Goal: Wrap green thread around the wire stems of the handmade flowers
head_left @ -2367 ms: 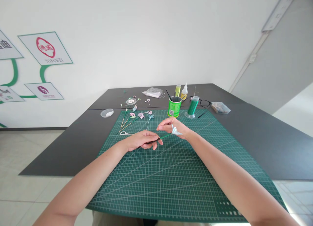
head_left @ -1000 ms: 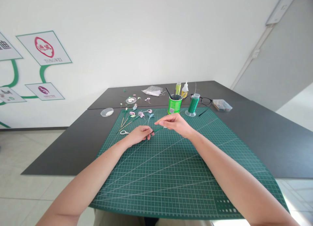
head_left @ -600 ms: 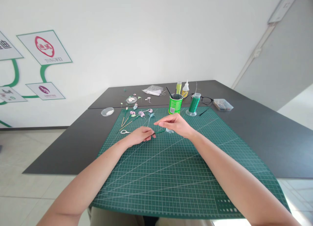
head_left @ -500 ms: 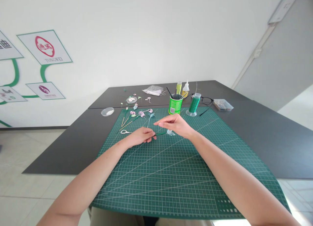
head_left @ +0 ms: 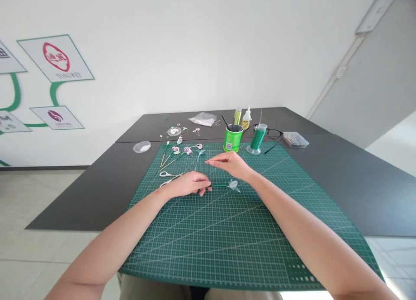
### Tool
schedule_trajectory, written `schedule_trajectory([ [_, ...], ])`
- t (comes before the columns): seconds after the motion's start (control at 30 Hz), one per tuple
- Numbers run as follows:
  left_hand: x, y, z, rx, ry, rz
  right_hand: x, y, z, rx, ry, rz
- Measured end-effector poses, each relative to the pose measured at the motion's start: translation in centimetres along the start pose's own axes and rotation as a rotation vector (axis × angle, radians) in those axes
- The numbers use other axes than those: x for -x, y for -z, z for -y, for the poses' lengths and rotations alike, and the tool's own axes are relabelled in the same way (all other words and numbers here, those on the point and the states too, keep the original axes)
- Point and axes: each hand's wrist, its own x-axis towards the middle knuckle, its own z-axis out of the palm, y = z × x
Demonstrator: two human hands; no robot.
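Note:
My left hand (head_left: 187, 184) rests on the green cutting mat (head_left: 227, 239), its fingers pinched on the end of a thin green stem (head_left: 218, 185). The stem lies almost level and ends in a small pale blue paper flower (head_left: 233, 185). My right hand (head_left: 230, 163) hovers just above the flower, fingers drawn loosely together and pointing left; nothing shows in them. Small scissors (head_left: 167, 174) lie on the mat just left of my left hand.
Several finished paper flowers on stems (head_left: 182, 153) lie at the mat's far left. A green tool cup (head_left: 232, 139), a green wire spool (head_left: 257, 140), glue bottles (head_left: 245, 118), glasses (head_left: 273, 135), a clear box (head_left: 294, 140) and a small lid (head_left: 142, 147) stand on the dark table (head_left: 357, 183).
My left hand drew back toward me and turned the stem level. My right hand came off the flower, which now shows plainly below it.

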Motion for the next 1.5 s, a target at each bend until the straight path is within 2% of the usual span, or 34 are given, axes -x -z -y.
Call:
schedule_trajectory([
  [0.4, 0.5, 0.0, -0.6, 0.015, -0.113, -0.122, -0.2, 1.1, -0.8, 0.042, -0.127, 0.077],
  [0.6, 0.4, 0.3, -0.2, 0.033, -0.151, -0.199, -0.4, 1.5, -1.2, 0.041, -0.121, 0.079],
  [0.87, 0.2, 0.4, -0.3, 0.095, -0.193, -0.319, -0.6, 1.4, -1.7, 0.035, -0.115, 0.155],
  [1.0, -0.2, 1.1, 0.1, 0.199, -0.143, -0.440, -0.3, 1.3, -1.2, 0.089, -0.147, 0.137],
  [1.13, -0.4, 1.5, 0.6, 0.292, -0.036, -0.523, 0.1, 1.3, -0.3, 0.087, -0.141, 0.256],
  [1.37, -0.7, 1.4, 0.7, 0.285, -0.001, -0.629, 0.3, 1.3, 0.2, 0.094, -0.110, 0.382],
  [1.5, -0.7, 1.6, 1.0, 0.185, -0.010, -0.654, 0.6, 1.3, 0.7, 0.073, -0.105, 0.455],
])
